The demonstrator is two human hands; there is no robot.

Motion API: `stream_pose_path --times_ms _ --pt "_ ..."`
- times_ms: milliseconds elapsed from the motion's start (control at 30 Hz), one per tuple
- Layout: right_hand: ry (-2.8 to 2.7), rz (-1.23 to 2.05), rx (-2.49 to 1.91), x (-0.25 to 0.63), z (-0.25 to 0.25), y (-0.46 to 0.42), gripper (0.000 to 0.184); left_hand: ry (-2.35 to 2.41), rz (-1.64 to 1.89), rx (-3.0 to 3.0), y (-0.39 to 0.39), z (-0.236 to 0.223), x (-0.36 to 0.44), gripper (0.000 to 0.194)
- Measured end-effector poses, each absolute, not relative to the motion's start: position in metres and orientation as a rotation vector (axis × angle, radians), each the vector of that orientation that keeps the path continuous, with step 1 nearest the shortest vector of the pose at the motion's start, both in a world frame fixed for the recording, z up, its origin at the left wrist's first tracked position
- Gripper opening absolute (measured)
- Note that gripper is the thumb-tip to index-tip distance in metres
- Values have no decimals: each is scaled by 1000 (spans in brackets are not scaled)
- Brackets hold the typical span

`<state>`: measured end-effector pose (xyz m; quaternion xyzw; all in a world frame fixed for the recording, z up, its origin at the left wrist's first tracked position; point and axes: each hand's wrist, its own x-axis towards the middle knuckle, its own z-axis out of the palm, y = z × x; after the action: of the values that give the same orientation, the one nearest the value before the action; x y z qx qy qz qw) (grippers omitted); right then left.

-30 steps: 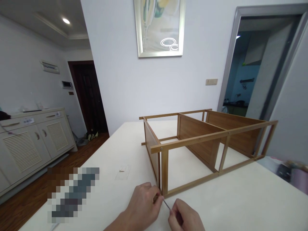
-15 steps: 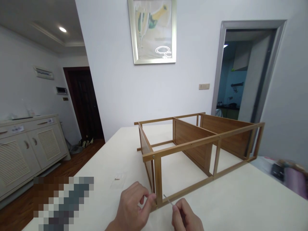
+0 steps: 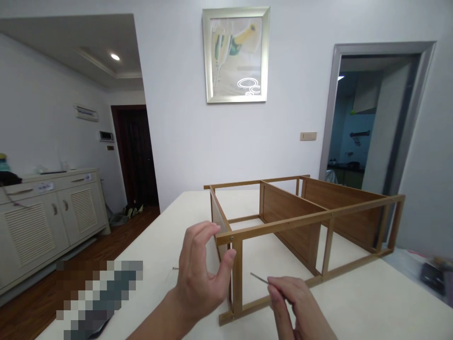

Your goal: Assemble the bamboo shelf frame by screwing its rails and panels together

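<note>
Since the earlier frame, the left hand [image 3: 200,274] has risen from the lower front corner of the wooden shelf frame [image 3: 283,224] to its upper corner; the right hand [image 3: 299,300] has risen with the metal rod [image 3: 260,278].

At far left stands a white louvred cabinet [image 3: 81,208]. On the white table [image 3: 361,297], a small screw [image 3: 175,268] lies just beside the left hand. The left hand's thumb and fingers are spread wide at the corner (contact with the wood cannot be determined). A bolt head [image 3: 231,238] is seated there, at the top of the front post [image 3: 238,278]. The shelf frame lies on its side on the table, extending rightward. The right hand pinches the thin rod between thumb and forefinger, its tip pointing toward the post.
</note>
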<state>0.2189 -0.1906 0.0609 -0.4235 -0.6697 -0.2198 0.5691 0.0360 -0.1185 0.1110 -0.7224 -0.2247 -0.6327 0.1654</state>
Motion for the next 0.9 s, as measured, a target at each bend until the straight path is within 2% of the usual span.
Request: stream_pose_path --times_ms 133,267,500,900 --pt "-1600 -683 -873 222 90 -184 19 -635 -1734 -2226 -103 119 49 48" --pt "-1616 -716 -775 211 104 -176 23 -529 -1893 -2363 -91 112 57 35" --pt "-1679 -800 -716 199 103 -165 26 -289 -2162 -2458 -79 100 59 31" --pt "-1742 -953 -661 201 108 -160 27 -243 -2195 -2462 -78 97 59 21"
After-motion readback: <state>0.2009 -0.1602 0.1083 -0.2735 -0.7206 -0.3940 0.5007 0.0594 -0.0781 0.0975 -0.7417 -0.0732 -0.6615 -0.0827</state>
